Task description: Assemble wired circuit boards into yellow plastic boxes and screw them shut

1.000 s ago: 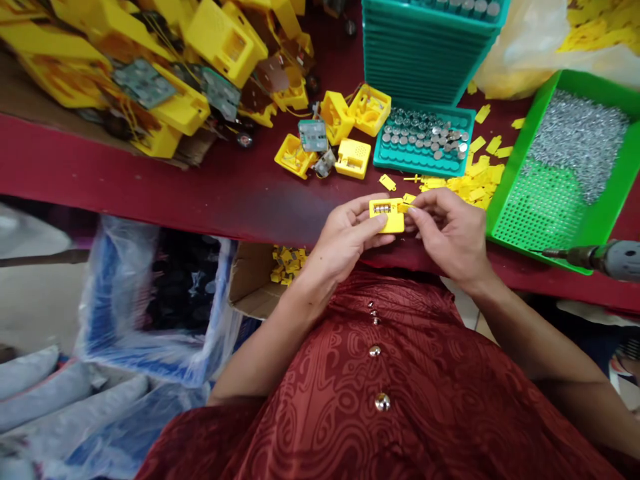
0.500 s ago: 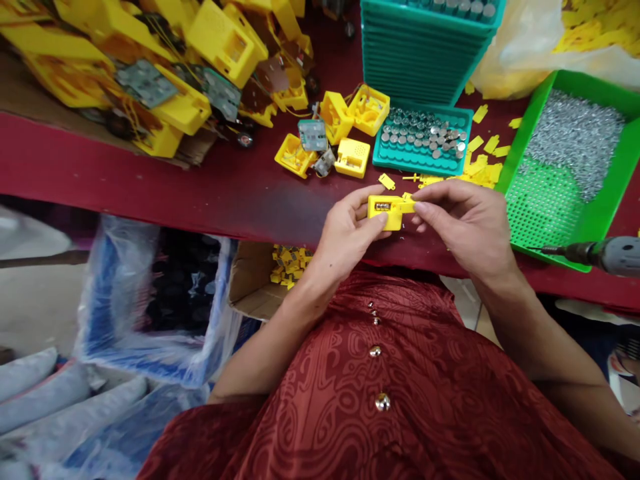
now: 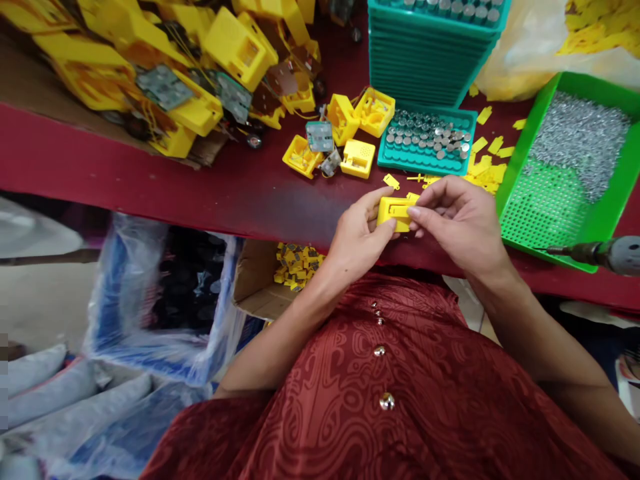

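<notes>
My left hand (image 3: pixel 364 230) grips a small yellow plastic case (image 3: pixel 384 212) between thumb and fingers, just over the table's front part. Over the case's battery slot lies a thin yellow battery cover (image 3: pixel 399 211). The thumb and fingertips of my right hand (image 3: pixel 457 223) pinch the cover's right end. Beyond my hands lie loose yellow covers (image 3: pixel 391 181). A teal tray (image 3: pixel 423 164) of button cells stands behind them. To its left sit several opened yellow cases (image 3: pixel 358 158) with circuit boards and wires.
A green basket (image 3: pixel 607 220) of screws stands at the right, with a power screwdriver (image 3: pixel 617 255) beside its near edge. Stacked teal trays (image 3: pixel 415 73) rise at the back. Yellow housings (image 3: pixel 235 50) heap up at the left. Below the table edge are a cardboard box (image 3: pixel 257 283) and a plastic-lined blue crate (image 3: pixel 145 357).
My right hand has moved left, bringing the cover across the battery slot. The cells seen in the slot before are now hidden. The whole view has shifted slightly.
</notes>
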A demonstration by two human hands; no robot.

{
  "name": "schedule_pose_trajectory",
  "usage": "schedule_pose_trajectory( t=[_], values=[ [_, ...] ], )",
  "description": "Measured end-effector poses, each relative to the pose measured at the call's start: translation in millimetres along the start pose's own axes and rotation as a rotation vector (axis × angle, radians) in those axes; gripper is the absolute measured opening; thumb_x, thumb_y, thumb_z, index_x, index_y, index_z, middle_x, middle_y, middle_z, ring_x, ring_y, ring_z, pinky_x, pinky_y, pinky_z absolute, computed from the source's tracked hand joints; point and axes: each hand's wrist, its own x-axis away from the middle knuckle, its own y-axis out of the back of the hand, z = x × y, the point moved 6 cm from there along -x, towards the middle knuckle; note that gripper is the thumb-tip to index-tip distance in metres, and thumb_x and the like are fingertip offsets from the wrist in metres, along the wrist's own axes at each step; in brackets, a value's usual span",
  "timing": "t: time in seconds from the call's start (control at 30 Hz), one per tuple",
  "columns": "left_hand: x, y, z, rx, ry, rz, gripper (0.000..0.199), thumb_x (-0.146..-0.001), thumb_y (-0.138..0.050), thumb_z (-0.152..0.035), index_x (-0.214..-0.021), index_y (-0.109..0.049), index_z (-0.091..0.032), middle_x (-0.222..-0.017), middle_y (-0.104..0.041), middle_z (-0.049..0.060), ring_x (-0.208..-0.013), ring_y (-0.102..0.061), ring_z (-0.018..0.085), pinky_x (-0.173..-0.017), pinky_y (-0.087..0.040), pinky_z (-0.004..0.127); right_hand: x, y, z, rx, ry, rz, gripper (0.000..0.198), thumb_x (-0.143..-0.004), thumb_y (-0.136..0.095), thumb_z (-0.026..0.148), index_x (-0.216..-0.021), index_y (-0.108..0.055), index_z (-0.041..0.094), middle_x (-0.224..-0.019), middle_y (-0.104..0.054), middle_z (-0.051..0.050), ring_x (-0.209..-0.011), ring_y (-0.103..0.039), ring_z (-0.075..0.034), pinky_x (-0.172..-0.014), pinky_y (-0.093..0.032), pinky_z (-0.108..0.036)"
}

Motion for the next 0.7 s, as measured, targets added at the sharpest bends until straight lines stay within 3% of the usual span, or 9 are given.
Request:
schedule_pose_trajectory(
  t=[0.2,0.37,0.5,0.7],
  values=[
    [3.4,-0.5,-0.6,-0.116,-0.053,-0.048,0.055,-0.090,-0.068,-0.015,-0.144,-0.064,-0.014,-0.146,-0.075,0.015,-0.126,-0.075,0.025,-0.099,-0.064,0.033,1.7,-2.8,-3.7,0.039,0.017,-0.065,0.018,-0.083,-0.073,0.016,-0.086,-0.056,0.022,-0.071,-0.064,0.003,-0.058,-0.061,-0.010,-0.052,-0.056,-0.025],
    [10.2,4.5,-9.7,-0.289,-0.136,-0.161,0.041,-0.093,-0.073,-0.025,-0.134,-0.074,-0.019,-0.118,-0.082,0.009,-0.103,-0.075,0.024,-0.095,-0.061,0.035,6.4,-6.3,-2.2,0.014,0.024,-0.077,0.020,-0.084,-0.075,0.017,-0.085,-0.056,0.022,-0.069,-0.064,0.004,-0.055,-0.063,-0.011,-0.050,-0.055,-0.024],
    [9.2,5.9,-11.7,-0.259,-0.173,-0.163,0.029,-0.097,-0.075,-0.036,-0.123,-0.078,-0.023,-0.107,-0.082,0.005,-0.093,-0.073,0.021,-0.087,-0.061,0.031,9.0,-8.3,1.8,0.044,0.025,-0.052,0.022,-0.088,-0.079,0.027,-0.083,-0.057,0.022,-0.070,-0.066,0.002,-0.057,-0.063,-0.012,-0.051,-0.053,-0.025],
    [7.9,1.6,-10.4,-0.167,-0.130,-0.087,0.027,-0.099,-0.069,-0.032,-0.120,-0.075,-0.017,-0.112,-0.083,0.008,-0.092,-0.076,0.018,-0.075,-0.065,0.026,10.5,1.9,15.6,0.229,0.125,-0.141,0.029,-0.088,-0.083,0.041,-0.080,-0.064,0.020,-0.075,-0.069,-0.001,-0.063,-0.059,-0.011,-0.059,-0.052,-0.026]
  ],
)
